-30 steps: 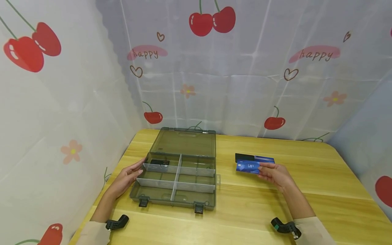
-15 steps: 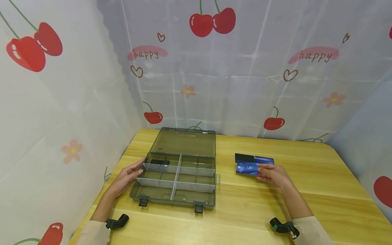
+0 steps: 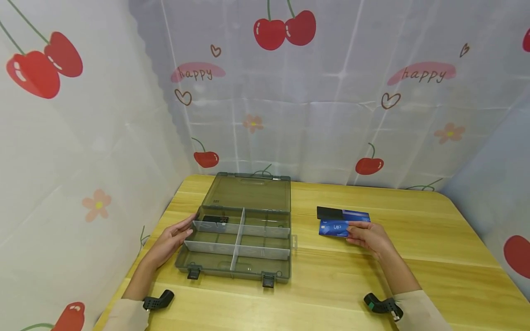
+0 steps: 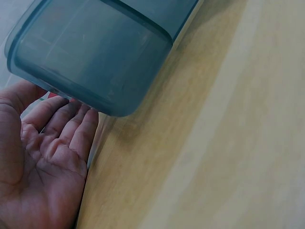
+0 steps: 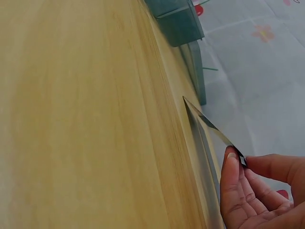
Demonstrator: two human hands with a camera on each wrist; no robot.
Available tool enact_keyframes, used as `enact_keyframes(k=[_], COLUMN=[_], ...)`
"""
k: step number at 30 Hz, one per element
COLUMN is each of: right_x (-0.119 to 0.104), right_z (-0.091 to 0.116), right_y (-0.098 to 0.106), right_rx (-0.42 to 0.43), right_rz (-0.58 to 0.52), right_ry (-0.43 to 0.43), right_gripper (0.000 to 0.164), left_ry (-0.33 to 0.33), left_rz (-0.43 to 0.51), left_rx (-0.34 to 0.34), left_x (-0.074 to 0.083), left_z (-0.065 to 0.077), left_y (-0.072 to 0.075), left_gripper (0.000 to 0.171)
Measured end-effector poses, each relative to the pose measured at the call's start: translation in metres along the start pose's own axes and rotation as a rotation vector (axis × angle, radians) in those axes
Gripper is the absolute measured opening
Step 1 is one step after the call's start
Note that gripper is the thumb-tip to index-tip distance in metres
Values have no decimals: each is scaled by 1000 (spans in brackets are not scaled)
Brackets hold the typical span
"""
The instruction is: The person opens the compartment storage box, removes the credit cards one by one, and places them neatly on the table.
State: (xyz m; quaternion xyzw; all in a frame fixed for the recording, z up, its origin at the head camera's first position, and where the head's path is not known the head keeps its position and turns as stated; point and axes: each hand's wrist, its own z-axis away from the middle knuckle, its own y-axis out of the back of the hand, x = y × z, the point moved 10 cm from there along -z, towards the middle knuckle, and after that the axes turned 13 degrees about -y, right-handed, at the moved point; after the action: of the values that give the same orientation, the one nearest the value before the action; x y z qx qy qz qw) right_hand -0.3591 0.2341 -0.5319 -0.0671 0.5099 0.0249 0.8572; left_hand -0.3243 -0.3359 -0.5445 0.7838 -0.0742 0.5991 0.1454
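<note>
A blue card marked "VIP" point(image 3: 333, 227) is pinched by its right end between the thumb and fingers of my right hand point(image 3: 371, 238). In the right wrist view the card point(image 5: 214, 128) appears edge-on, its far end tilted down close to the table. Behind it lie a black card point(image 3: 329, 213) and another blue card point(image 3: 357, 215), partly covered. My left hand point(image 3: 167, 243) rests with outstretched fingers on the left wall of a grey see-through compartment box point(image 3: 233, 276). In the left wrist view, the fingertips touch the box point(image 4: 90, 57). A black VIP card point(image 3: 214, 220) lies in the back left compartment.
The box lid point(image 3: 247, 193) is folded back towards the curtain point(image 3: 306, 138). White dividers point(image 3: 263, 252) split the box into several compartments. Two latches point(image 3: 268, 281) hang down at its front. The wooden table point(image 3: 331, 285) extends right of the box.
The right hand has shifted very slightly left and down with the blue card, which still overlaps the cards behind it. My left hand and the box stay put.
</note>
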Motion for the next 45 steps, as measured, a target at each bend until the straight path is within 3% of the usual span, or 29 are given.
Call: enact_keyframes(k=[14,24,45], right_x=[-1,1,0], right_z=[0,-2,-3], right_y=[3,6,8], right_rx=[70,101,84], right_rz=[109,75,85], right_ry=[-3,-28,-13], right_gripper=[50,50,44], left_ry=[-14,2,-17], left_rz=[-13,-12,-7], left_rx=[-16,-1,-14], left_x=[4,1,1], left_z=[-2,-1,0], left_y=[0,1,0], left_gripper=[61,61,60])
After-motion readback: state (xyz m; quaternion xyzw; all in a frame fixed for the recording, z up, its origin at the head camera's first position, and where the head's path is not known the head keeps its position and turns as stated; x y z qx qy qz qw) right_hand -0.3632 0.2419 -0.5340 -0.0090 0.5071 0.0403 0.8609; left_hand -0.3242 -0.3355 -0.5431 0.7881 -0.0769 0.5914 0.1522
